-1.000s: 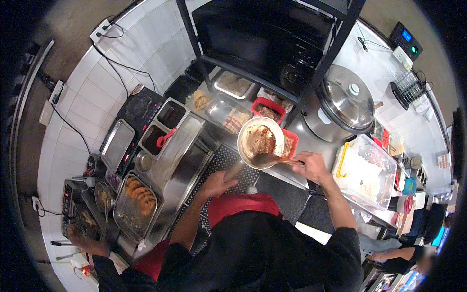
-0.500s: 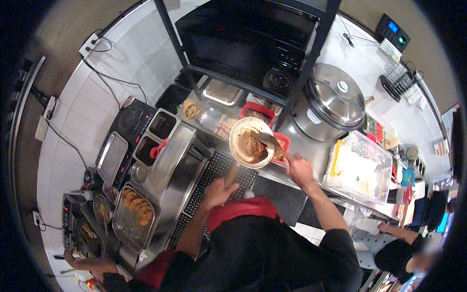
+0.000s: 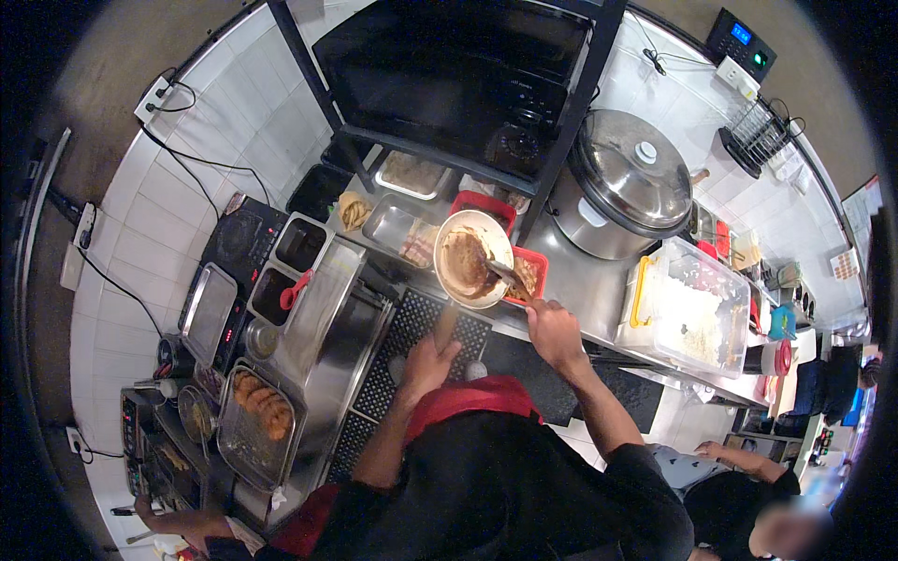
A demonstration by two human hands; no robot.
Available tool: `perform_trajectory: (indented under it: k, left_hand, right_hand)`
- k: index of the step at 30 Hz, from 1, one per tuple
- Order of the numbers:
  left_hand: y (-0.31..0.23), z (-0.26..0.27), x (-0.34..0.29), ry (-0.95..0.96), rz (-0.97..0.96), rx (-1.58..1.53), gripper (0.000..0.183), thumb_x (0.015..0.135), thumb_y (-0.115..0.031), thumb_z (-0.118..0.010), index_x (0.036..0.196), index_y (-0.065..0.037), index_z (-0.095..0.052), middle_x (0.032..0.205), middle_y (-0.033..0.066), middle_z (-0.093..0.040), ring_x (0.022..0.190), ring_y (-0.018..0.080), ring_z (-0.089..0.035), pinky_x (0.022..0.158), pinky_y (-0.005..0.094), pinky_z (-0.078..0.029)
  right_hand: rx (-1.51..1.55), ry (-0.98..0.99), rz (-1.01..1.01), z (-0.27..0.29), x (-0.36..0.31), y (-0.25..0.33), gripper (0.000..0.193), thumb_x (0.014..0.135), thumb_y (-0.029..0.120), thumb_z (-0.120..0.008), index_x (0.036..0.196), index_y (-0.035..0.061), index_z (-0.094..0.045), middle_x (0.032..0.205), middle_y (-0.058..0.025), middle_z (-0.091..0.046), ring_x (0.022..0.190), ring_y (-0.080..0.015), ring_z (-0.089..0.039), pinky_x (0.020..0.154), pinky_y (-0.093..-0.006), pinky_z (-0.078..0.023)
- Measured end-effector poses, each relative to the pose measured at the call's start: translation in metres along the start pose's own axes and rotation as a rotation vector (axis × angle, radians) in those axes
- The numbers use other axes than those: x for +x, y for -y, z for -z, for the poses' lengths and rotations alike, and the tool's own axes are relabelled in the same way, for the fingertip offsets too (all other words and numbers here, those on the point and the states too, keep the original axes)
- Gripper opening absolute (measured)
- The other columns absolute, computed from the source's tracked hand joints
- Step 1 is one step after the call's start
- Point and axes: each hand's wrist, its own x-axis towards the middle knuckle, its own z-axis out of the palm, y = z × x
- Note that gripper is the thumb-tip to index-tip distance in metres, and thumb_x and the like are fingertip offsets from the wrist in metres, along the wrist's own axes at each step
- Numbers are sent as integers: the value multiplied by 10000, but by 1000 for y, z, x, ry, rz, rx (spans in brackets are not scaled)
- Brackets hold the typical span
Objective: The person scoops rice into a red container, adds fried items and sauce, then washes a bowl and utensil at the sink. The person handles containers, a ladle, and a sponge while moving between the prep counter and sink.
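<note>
My left hand (image 3: 427, 367) is closed around the handle of a cream-coloured pan (image 3: 488, 224), which is held up over the counter's front edge. Brown sauce or paste (image 3: 465, 257) coats part of the pan's inside. In my right hand (image 3: 556, 337) is a brown spatula (image 3: 510, 278), its blade dipping into the pan's right side. Just beyond and to the right of the pan are red containers, one with crumbly food (image 3: 530, 271) inside. The tip of the spatula is partly lost in the sauce.
A big steel cooker (image 3: 625, 187) and a clear bin of white rice (image 3: 687, 323) stand to the right. At left lie a tray of fried cutlets (image 3: 262, 407) and sauce tubs (image 3: 273, 293). A co-worker's hand (image 3: 164, 519) is at lower left; another person (image 3: 734, 500) stands lower right.
The view has shifted slightly. The spatula has moved a little within the pan, and the sauce lies differently. The person at lower right has moved closer; both my grips are unchanged.
</note>
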Motion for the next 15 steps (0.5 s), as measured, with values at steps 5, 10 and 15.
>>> perform_trajectory:
  k: [5, 10, 15]
  left_hand:
    - [-2, -16, 2, -112, -290, -14, 402, 957, -381, -698, 957, 15, -628, 711, 163, -640, 598, 321, -664, 592, 469, -530]
    - [-8, -14, 7, -122, -299, -22, 363, 969, -342, -694, 970, 13, -618, 675, 112, -624, 485, 236, -609, 477, 413, -493]
    - [-6, -17, 5, 42, -109, -221, 362, 966, -338, -706, 950, 10, -606, 629, 87, -600, 451, 208, -583, 453, 393, -472]
  right_hand:
    - [94, -218, -17, 1, 20, -3, 243, 995, 251, -586, 1133, 61, -647, 922, -212, -675, 778, -439, -687, 679, -545, -564]
    - [121, -190, -13, 0, -6, -19, 217, 956, 233, -647, 1101, 72, -643, 930, -190, -678, 791, -426, -681, 686, -529, -558]
    - [245, -425, -3, -16, -8, -21, 220, 907, 193, -704, 1088, 79, -655, 961, -187, -678, 839, -422, -675, 730, -513, -549]
